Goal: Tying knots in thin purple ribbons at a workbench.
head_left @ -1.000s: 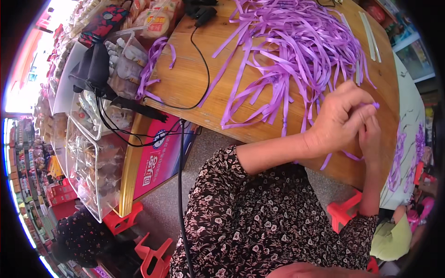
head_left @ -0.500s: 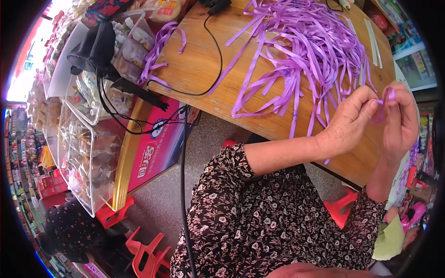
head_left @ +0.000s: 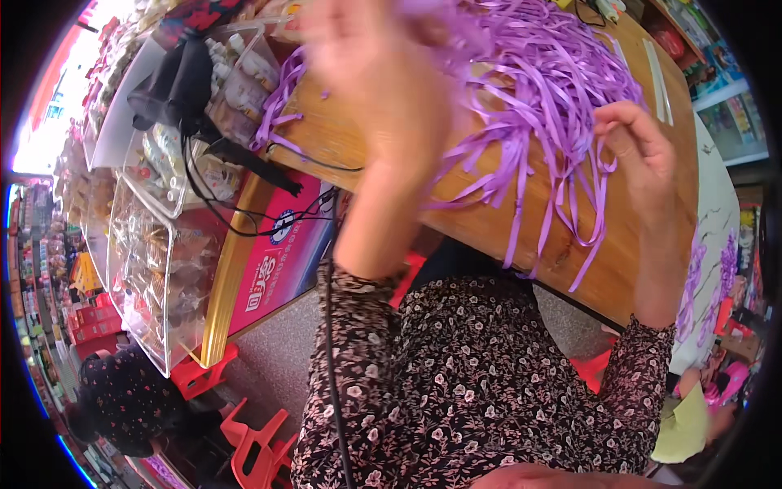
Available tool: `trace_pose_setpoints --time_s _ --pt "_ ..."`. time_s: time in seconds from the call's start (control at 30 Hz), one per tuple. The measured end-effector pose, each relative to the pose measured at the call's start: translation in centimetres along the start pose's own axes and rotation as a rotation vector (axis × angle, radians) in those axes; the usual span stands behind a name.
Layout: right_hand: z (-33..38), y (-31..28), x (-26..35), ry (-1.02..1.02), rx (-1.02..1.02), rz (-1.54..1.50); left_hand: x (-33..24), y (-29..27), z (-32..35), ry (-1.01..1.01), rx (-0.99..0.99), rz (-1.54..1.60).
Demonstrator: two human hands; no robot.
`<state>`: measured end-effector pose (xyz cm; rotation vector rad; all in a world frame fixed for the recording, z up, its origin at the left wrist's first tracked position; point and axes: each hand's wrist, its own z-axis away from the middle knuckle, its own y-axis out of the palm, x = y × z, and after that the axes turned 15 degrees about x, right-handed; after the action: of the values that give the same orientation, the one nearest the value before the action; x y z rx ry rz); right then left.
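A wooden desk (head_left: 489, 220) fills the upper middle of the view, and a heap of purple ribbon strips (head_left: 554, 73) covers its far half, loose ends trailing over the near edge. Against the desk's left side stands a red and white sign panel (head_left: 281, 261) with a round emblem and a yellow border strip. Further left, clear plastic boxes (head_left: 155, 277) hold small wrapped packages, with more small packets stacked above them by the desk's left corner. A black cable (head_left: 269, 220) runs from there across the sign. Shelves of coloured packages (head_left: 725, 98) show beyond the desk's right edge. The left hand (head_left: 375, 73) is raised over the desk's left part, blurred, so its grip cannot be told. The right hand (head_left: 639, 151) rests near the right edge, fingers curled and pinching strands of the ribbon heap.
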<state>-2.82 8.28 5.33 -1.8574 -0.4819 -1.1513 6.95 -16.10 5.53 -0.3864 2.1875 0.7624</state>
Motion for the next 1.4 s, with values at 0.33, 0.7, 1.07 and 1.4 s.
trace_pose_setpoints --time_s 0.33,0.7,1.07,1.4 --pt "5.0 -3.8 -8.2 0.204 0.073 0.098 4.8 -12.4 -6.9 0.151 -0.043 -1.703" --pt "2.5 -0.7 -7.9 0.008 0.075 0.402 8.3 -16.0 -5.5 -0.01 0.17 -1.993" --pt "1.0 1.5 -8.4 -0.178 0.098 0.694 5.3 -12.2 -0.6 0.111 0.121 -1.608" --pt "3.9 -8.6 -6.5 -0.243 -0.263 -0.397 7.4 -16.9 -0.1 -0.237 0.245 -1.76"
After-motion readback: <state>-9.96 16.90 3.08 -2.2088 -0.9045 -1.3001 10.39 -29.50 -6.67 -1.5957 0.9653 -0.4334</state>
